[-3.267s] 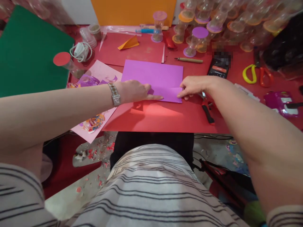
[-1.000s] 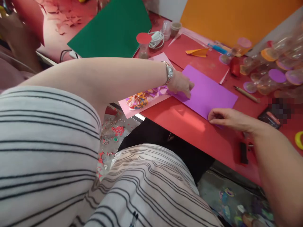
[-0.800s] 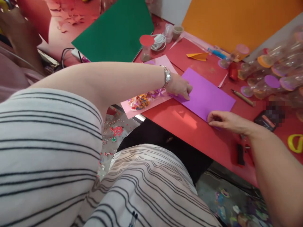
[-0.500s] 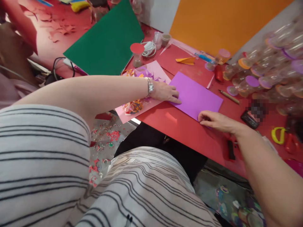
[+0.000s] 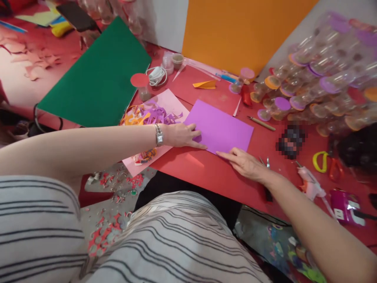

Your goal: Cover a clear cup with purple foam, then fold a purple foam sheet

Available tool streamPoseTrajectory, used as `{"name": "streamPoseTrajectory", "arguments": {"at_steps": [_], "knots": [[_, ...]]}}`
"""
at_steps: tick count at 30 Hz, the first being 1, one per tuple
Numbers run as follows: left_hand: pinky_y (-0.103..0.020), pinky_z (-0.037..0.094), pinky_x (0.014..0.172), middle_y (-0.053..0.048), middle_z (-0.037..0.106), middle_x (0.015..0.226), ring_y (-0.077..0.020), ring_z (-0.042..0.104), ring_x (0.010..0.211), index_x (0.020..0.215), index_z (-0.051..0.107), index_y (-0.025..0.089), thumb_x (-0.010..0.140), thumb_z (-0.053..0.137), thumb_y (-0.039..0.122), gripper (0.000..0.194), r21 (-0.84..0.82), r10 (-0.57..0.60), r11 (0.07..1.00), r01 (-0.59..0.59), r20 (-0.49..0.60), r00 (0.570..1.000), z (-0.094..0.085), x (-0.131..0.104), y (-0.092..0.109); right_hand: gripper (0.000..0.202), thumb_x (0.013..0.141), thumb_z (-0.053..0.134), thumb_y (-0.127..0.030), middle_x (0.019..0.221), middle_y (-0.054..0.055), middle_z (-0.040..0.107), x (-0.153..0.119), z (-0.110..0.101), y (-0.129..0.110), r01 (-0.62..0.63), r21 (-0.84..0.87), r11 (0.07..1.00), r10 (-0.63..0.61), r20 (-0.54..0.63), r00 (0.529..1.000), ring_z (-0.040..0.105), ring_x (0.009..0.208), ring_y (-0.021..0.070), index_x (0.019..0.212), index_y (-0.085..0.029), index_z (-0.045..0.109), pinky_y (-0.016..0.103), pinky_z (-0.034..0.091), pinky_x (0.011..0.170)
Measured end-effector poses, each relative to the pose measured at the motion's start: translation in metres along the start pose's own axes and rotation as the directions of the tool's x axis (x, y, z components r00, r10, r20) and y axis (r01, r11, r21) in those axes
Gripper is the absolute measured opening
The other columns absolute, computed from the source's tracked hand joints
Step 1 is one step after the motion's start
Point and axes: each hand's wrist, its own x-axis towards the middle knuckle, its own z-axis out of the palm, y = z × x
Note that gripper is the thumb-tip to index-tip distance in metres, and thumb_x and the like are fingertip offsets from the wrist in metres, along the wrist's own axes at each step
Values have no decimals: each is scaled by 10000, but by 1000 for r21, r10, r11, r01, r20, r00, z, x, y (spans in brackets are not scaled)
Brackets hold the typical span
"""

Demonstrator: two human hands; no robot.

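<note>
A purple sheet of paper (image 5: 222, 124) lies at an angle on the red table (image 5: 203, 171). My left hand (image 5: 184, 135), with a watch (image 5: 159, 135) at the wrist, rests palm down on the sheet's left corner, fingers spread. Along the sheet's near edge lies the stretched index finger of my right hand (image 5: 243, 163); nothing shows in its grasp. Under my left forearm sits a pink sheet (image 5: 171, 100) bearing purple and orange paper scraps (image 5: 156, 114).
Stacked clear containers with coloured discs (image 5: 318, 78) stand at the right. Nearby are a pen-like tool (image 5: 262, 123), yellow-handled scissors (image 5: 320, 162) and a glue gun (image 5: 312, 182). A green board (image 5: 97, 80) and coiled white cable (image 5: 157, 75) are on the left.
My right hand has slid left along the near edge of the purple sheet, its curled fingers now straightened. My left hand stays on the sheet. The view has shifted to the right.
</note>
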Motion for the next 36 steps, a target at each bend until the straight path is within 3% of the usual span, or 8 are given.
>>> {"name": "streamPoseTrajectory", "arguments": {"at_steps": [4, 10, 13, 16, 21, 26, 30, 36], "knots": [[-329, 516, 774, -127, 535, 1347, -269, 566, 1080, 1460, 406, 430, 899, 410, 45, 680, -21, 12, 1000, -11, 77, 997, -7, -1, 1, 616, 900, 415, -100, 901, 43, 544, -2, 4, -9, 49, -225, 973, -51, -4, 999, 532, 787, 166, 1476, -311, 465, 270, 472, 714], [-480, 456, 1033, -81, 607, 1330, -300, 571, 1214, 1352, 570, 347, 899, 541, 90, 522, -130, -120, 986, 101, -147, 982, -1, -5, 30, 459, 970, 482, -237, 821, 45, 549, 0, 2, -21, 88, -400, 912, -121, -57, 991, 497, 746, 180, 1425, -270, 537, 288, 429, 688], [-475, 397, 1126, -86, 624, 1346, -292, 504, 1330, 1267, 643, 221, 924, 494, 98, 394, -125, -160, 983, 135, -219, 962, 9, -4, 55, 492, 952, 507, -204, 816, 40, 555, -2, 1, -21, 84, -419, 904, -125, -71, 990, 496, 749, 177, 1439, -274, 517, 287, 419, 693], [-509, 363, 1160, -114, 560, 1441, -287, 480, 1371, 1387, 546, 180, 974, 471, 201, 420, -216, -222, 962, 167, -258, 940, 22, -4, 70, 580, 909, 502, -106, 809, 31, 549, -4, 2, -18, 109, -406, 907, -152, -75, 985, 488, 739, 170, 1465, -267, 476, 283, 411, 688], [-559, 254, 1217, -101, 429, 1553, -297, 348, 1469, 1481, 432, 207, 962, 528, 507, 607, -342, -251, 926, 159, -246, 936, 35, -9, 71, 636, 864, 451, -5, 775, 19, 518, -5, 3, -12, 153, -394, 906, -200, -82, 976, 458, 696, 162, 1453, -241, 473, 281, 383, 654], [-591, 219, 1221, -111, 441, 1542, -304, 330, 1478, 1462, 465, 208, 949, 521, 554, 621, -365, -273, 916, 169, -258, 927, 37, -9, 71, 668, 841, 450, 16, 750, 12, 483, -6, 6, -11, 184, -401, 897, -245, -105, 964, 427, 677, 168, 1469, -211, 435, 295, 370, 645], [-620, 223, 1210, -119, 456, 1531, -326, 350, 1465, 1440, 494, 204, 943, 515, 574, 620, -358, -268, 919, 165, -258, 928, 34, -7, 71, 695, 838, 462, -8, 753, 12, 488, -5, 3, -10, 200, -410, 890, -258, -90, 962, 426, 672, 169, 1486, -253, 409, 293, 360, 630], [-693, 259, 1157, -138, 441, 1540, -386, 342, 1458, 1454, 474, 259, 855, 650, 581, 703, -364, -247, 920, 148, -242, 938, 29, -6, 70, 638, 829, 470, -20, 722, 13, 513, 4, -13, -19, 232, -413, 881, -266, -26, 964, 438, 642, 163, 1414, -273, 494, 289, 326, 583]]}}
